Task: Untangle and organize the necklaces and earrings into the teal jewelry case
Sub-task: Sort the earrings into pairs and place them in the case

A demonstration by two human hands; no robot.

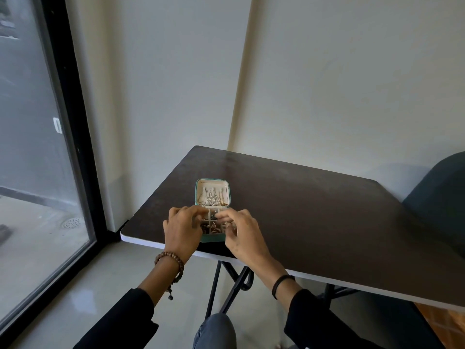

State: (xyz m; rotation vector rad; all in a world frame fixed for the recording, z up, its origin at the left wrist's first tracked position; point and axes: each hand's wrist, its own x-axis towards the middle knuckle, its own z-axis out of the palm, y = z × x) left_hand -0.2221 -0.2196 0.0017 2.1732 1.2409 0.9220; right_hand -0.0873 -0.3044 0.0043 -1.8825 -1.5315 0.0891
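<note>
The teal jewelry case (pixel 212 238) stands open near the table's front left edge. Its cream lid (pixel 212 183) is upright, and several silver and gold necklaces (pixel 212 197) hang inside it. The base is split into small compartments that hold rings and earrings (pixel 213 228). My left hand (pixel 181 229) curls over the case's left side and covers those compartments. My right hand (pixel 242 233) reaches in from the right, and its fingertips pinch a small dark jewelry piece (pixel 214 217) over the middle compartments. The fingertips of both hands nearly meet there.
The dark folding table (pixel 314 210) has a white edge and black metal legs below. A large window with a black frame (pixel 73 137) is close on the left. A dark chair back (pixel 442 195) stands at the right. My knee (pixel 216 331) is under the front edge.
</note>
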